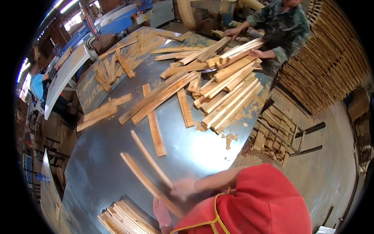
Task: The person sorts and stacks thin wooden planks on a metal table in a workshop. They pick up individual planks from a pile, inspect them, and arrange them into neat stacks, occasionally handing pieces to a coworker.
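My right hand, somewhat blurred, is closed on the near end of a thin wooden slat that points away over the metal table. Lower down, my left hand grips a second, wider wooden slat by its near part. The two slats lie roughly side by side, apart at their far ends. Left of my left hand sits a neat stack of slats at the near edge of the table. A single wooden board lies on the metal just beyond the held slats.
Several loose boards cover the far half of the metal table. A co-worker in camouflage handles boards across it. Another person in blue stands far left by a machine. Stacked wood rises at right, near a metal rack.
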`<state>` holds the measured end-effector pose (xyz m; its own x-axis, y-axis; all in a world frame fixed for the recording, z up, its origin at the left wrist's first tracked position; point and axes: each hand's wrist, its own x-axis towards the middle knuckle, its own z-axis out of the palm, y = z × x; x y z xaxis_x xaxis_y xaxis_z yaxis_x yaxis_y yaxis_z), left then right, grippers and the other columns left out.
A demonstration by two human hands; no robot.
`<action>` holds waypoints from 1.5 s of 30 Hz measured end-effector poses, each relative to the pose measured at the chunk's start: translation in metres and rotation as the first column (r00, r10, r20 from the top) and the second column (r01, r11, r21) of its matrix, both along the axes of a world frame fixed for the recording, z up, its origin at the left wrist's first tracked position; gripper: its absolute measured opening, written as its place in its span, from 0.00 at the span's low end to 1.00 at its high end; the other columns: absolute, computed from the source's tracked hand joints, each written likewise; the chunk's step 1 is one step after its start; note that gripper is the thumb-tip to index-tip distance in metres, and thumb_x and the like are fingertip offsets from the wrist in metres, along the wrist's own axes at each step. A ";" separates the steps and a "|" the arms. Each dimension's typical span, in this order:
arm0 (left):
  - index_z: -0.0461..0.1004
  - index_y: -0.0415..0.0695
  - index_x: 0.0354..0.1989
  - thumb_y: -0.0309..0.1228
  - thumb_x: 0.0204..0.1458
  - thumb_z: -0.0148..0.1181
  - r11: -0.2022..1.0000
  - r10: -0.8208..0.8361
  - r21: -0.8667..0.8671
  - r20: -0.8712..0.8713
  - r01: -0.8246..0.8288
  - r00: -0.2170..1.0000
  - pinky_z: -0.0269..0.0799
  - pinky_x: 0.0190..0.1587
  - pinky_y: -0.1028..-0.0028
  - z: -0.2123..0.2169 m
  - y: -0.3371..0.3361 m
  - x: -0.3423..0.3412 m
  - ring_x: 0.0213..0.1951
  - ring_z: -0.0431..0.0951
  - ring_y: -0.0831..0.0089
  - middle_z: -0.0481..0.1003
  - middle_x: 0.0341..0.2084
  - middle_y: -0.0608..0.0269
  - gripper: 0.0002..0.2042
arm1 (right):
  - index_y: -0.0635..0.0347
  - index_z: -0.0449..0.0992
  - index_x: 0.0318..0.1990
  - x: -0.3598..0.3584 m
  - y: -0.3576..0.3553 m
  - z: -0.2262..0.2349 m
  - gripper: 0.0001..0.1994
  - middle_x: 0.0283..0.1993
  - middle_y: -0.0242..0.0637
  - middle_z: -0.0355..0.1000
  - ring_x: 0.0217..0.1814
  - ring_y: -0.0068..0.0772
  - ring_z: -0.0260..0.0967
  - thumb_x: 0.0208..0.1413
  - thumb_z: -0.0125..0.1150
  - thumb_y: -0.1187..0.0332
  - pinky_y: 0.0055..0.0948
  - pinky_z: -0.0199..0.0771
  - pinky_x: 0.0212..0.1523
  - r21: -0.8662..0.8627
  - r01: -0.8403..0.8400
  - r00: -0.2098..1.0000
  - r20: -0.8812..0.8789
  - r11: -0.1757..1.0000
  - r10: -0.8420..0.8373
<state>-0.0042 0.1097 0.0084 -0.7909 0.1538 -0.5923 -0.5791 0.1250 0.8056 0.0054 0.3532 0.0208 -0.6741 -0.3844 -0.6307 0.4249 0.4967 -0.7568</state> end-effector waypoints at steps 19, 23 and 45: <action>0.80 0.47 0.54 0.44 0.57 0.58 -0.249 -0.662 -0.734 -0.347 -0.632 0.664 0.78 0.49 0.46 -0.062 -0.140 0.096 0.45 0.81 0.44 0.81 0.42 0.52 0.20 | 0.61 0.71 0.69 0.137 0.148 -0.029 0.33 0.63 0.58 0.77 0.65 0.58 0.74 0.63 0.56 0.48 0.45 0.71 0.67 0.102 0.472 0.827 -0.396 0.876 -0.400; 0.65 0.41 0.72 0.35 0.49 0.71 -0.010 -0.578 -0.979 -0.161 -0.204 0.800 0.64 0.70 0.52 0.001 -0.037 0.054 0.73 0.62 0.47 0.65 0.72 0.45 0.39 | 0.70 0.69 0.70 0.149 0.251 -0.008 0.35 0.54 0.56 0.82 0.58 0.47 0.80 0.60 0.60 0.55 0.35 0.76 0.62 0.039 0.710 0.688 -0.252 0.703 -0.681; 0.77 0.49 0.61 0.59 0.49 0.70 0.067 -0.995 -0.854 -0.021 0.515 0.095 0.80 0.49 0.52 -0.007 0.530 -0.057 0.48 0.83 0.46 0.82 0.46 0.45 0.35 | 0.63 0.59 0.77 0.112 0.492 -0.082 0.39 0.72 0.51 0.67 0.73 0.54 0.63 0.63 0.65 0.54 0.54 0.64 0.73 -0.068 0.974 -0.217 -0.530 -0.214 -0.820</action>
